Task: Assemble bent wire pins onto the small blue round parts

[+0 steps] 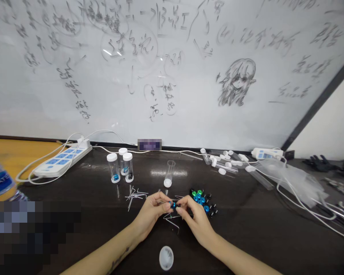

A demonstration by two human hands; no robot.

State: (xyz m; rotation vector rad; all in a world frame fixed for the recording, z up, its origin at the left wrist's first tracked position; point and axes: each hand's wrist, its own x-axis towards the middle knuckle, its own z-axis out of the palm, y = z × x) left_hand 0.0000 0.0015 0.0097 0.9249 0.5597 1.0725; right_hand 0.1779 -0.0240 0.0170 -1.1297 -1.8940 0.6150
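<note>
My left hand [151, 211] pinches a small blue knob-like part [173, 205] between thumb and fingertips. Right beside it, the closed fingertips of my right hand [197, 217] hold a small black piece [177, 206] against the blue one; whether the two are joined I cannot tell. Under and between the hands lie thin bent metal wires [173, 221], partly covered by the fingers. A pile of small blue, green and black knob-like parts [201, 200] sits just beyond my right hand. More bent wires [135, 194] are left of my left hand.
A clear tube [170, 172] stands upright on a white cap ahead. Several capped tubes [113, 170] stand to its left. A white cap [166, 258] lies near me. Power strips [63, 158], cables, loose tubes and caps [226, 164], and a plastic bag [288, 179] line the back.
</note>
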